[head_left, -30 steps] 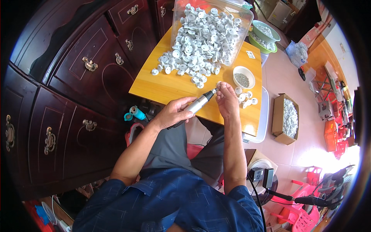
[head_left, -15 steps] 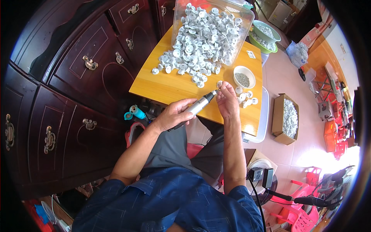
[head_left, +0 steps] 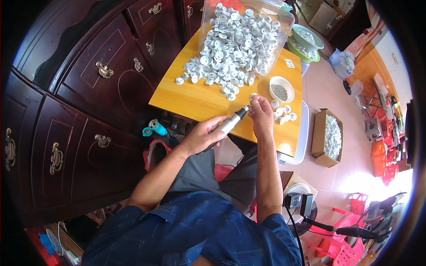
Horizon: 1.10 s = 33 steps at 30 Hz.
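Note:
My left hand (head_left: pixel 205 135) is wrapped round a silver and black electric screwdriver (head_left: pixel 231 123), its tip angled up and to the right. The tip meets the fingers of my right hand (head_left: pixel 262 113), which pinch a small white round plastic part (head_left: pixel 253 96) over the table. Whether a screw sits at the tip is too small to tell. Beside my right hand stands a white bowl (head_left: pixel 290 84) of tiny metal pieces, with several loose white parts (head_left: pixel 285 119) lying just below it. A large heap of the same parts (head_left: pixel 222 57) spills from a clear bin toward me.
The yellow wooden table (head_left: pixel 177 95) carries the tilted clear plastic bin (head_left: pixel 274 53). Dark wooden cabinets (head_left: pixel 106 93) line the left. On the right are stacked green basins (head_left: pixel 310 37), a cardboard box (head_left: pixel 318 137) of white parts and pink plastic chairs (head_left: pixel 344 250).
The screwdriver and my left hand have shifted slightly right. My right hand keeps its pinch on the white part and has barely moved.

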Each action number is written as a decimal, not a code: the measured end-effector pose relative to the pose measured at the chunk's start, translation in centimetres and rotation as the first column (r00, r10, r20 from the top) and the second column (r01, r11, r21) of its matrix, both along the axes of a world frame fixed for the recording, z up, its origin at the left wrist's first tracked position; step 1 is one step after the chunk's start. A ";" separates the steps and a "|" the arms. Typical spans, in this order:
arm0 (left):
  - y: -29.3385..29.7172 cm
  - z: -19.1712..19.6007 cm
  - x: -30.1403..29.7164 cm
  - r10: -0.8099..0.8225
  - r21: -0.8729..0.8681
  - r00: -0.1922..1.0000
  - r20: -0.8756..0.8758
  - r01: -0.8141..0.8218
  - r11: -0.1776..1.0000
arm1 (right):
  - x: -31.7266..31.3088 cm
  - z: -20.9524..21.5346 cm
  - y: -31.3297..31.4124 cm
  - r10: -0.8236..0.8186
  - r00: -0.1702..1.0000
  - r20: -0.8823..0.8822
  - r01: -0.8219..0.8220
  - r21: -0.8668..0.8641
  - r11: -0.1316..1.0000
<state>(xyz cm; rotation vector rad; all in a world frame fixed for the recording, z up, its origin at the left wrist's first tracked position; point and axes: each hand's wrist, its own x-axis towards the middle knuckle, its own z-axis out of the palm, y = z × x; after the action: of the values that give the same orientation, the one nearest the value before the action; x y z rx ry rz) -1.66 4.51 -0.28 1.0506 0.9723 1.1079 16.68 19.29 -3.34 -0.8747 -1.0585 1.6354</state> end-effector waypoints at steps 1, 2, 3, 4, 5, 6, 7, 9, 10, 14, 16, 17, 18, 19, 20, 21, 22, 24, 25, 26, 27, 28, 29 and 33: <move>-0.1 -0.2 -0.1 0.004 0.003 1.000 -0.013 -0.004 1.000 | 0.0 -0.1 0.0 0.001 0.999 0.037 -0.002 0.026 1.000; -0.1 -0.5 -0.1 0.008 0.014 1.000 -0.011 -0.008 1.000 | 0.0 -0.1 -0.1 0.002 0.998 0.060 -0.004 0.032 0.999; -0.1 -0.9 -0.1 0.012 0.026 1.000 -0.010 -0.011 1.000 | 0.0 0.0 -0.1 0.003 0.997 0.083 -0.007 0.039 0.999; -0.1 -1.1 -0.2 0.015 0.038 1.000 -0.009 -0.015 0.999 | 0.0 0.2 -0.2 0.004 0.994 0.106 -0.009 0.046 0.999; -0.2 -1.2 -0.3 0.015 0.041 1.000 -0.016 -0.014 0.999 | 0.0 0.2 -0.3 -0.008 0.993 0.116 0.003 0.041 0.999; -0.2 -1.2 -0.3 0.013 0.045 1.000 -0.023 -0.012 0.999 | 0.1 0.2 -0.3 -0.021 0.992 0.126 0.017 0.037 0.999; -0.3 -1.3 -0.4 0.012 0.048 0.999 -0.030 -0.010 0.999 | 0.2 0.2 -0.4 -0.034 0.990 0.136 0.030 0.033 0.999; -0.2 -1.7 -0.8 0.023 0.050 0.999 -0.027 -0.022 0.998 | 0.3 0.1 -0.4 -0.030 0.990 0.140 0.025 0.034 0.999; -0.3 -1.8 -0.9 0.029 0.051 0.999 -0.026 -0.028 0.998 | 0.3 0.1 -0.4 -0.026 0.990 0.141 0.022 0.033 0.999; -0.4 -1.7 -0.4 0.041 0.050 0.998 -0.052 -0.039 0.998 | -0.4 0.1 -0.8 -0.016 0.999 0.046 0.017 -0.031 0.999; -0.5 -1.6 0.0 0.051 0.062 0.994 -0.100 -0.045 0.997 | -0.7 -0.3 -0.8 -0.002 1.000 0.027 0.003 -0.054 0.999; -0.4 -1.5 0.0 0.044 0.062 0.993 -0.114 -0.037 0.997 | -0.8 -0.5 -0.9 -0.003 1.000 0.007 0.003 -0.044 0.999; -0.4 -1.4 -0.2 0.037 0.062 0.991 -0.127 -0.029 0.998 | -1.0 -0.6 -1.0 -0.002 1.000 -0.013 0.002 -0.035 0.999; -0.4 -1.4 -0.3 0.030 0.062 0.990 -0.141 -0.022 0.998 | -1.1 -0.7 -1.1 -0.002 0.999 -0.033 0.001 -0.026 1.000; -0.3 -1.4 -0.4 0.030 0.053 0.991 -0.134 -0.023 0.998 | -1.0 -0.7 -1.1 -0.005 1.000 0.003 0.005 -0.014 1.000; -0.3 -1.3 -0.4 0.029 0.044 0.991 -0.129 -0.023 0.999 | -0.9 -0.7 -1.1 -0.009 0.999 0.037 0.009 -0.002 1.000; -0.3 -1.3 -0.5 0.028 0.036 0.992 -0.123 -0.023 0.999 | -0.8 -0.6 -1.1 -0.014 0.997 0.071 0.013 0.011 1.000; -0.4 -1.4 -0.5 0.040 0.044 0.996 -0.079 -0.036 0.998 | -0.3 -0.8 -0.8 0.021 0.997 0.080 -0.022 0.017 1.000; -0.5 -1.4 -0.6 0.045 0.049 0.997 -0.057 -0.043 0.998 | 0.0 -0.9 -0.6 0.038 0.996 0.085 -0.040 0.021 0.999; -0.5 -1.4 -0.7 0.058 0.049 0.997 -0.054 -0.055 0.997 | 0.2 -1.0 -0.6 0.019 0.996 0.091 -0.020 0.017 1.000; -0.6 -1.3 -0.8 0.073 0.047 0.996 -0.049 -0.071 0.996 | 0.3 -0.9 -0.6 0.002 0.995 0.098 -0.003 0.012 1.000; -0.6 -1.3 -0.9 0.088 0.046 0.995 -0.043 -0.086 0.995 | 0.4 -0.8 -0.7 -0.015 0.994 0.106 0.015 0.007 1.000; -0.7 -1.0 -0.8 0.092 0.041 0.996 -0.022 -0.091 0.995 | 0.4 -0.7 -0.7 0.000 0.995 0.095 0.000 -0.002 1.000; -0.8 -0.6 -0.4 0.052 0.068 0.998 -0.025 -0.050 0.996 | 0.5 -0.8 -0.7 0.046 0.998 -0.030 -0.047 -0.032 0.998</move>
<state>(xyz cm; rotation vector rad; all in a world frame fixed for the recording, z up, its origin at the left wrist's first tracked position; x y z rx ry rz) -2.04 3.68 -0.85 1.1026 0.9938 1.1775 17.15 18.63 -4.11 -0.8509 -1.0414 1.7037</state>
